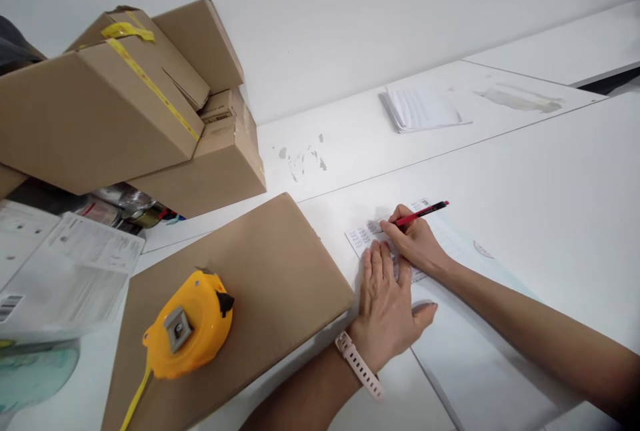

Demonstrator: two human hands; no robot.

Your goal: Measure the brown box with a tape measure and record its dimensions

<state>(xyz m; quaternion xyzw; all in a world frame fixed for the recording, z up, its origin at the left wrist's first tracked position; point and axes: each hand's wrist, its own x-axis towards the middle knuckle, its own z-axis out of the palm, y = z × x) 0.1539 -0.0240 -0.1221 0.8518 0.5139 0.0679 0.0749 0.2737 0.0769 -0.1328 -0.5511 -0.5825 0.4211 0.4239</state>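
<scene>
A red and black pen (423, 213) is gripped in my right hand (417, 241), its writing end down at a small printed paper (359, 238). My left hand (387, 304) lies flat with fingers stretched over the lower part of that paper, thumb apart. Both hands cover much of the print. Under the paper and my right forearm are larger white sheets (475, 344). To the left of my left hand lies a flat brown cardboard box (270, 284), and on it rests a yellow tape measure (200, 324) with some yellow tape drawn out.
Several cardboard boxes (100, 118) are stacked at the back left against the wall. A stack of papers (425, 108) lies at the back of the white table (550, 171). White labelled packages (75, 271) sit at the left edge, near a teal roll-like item (37, 374).
</scene>
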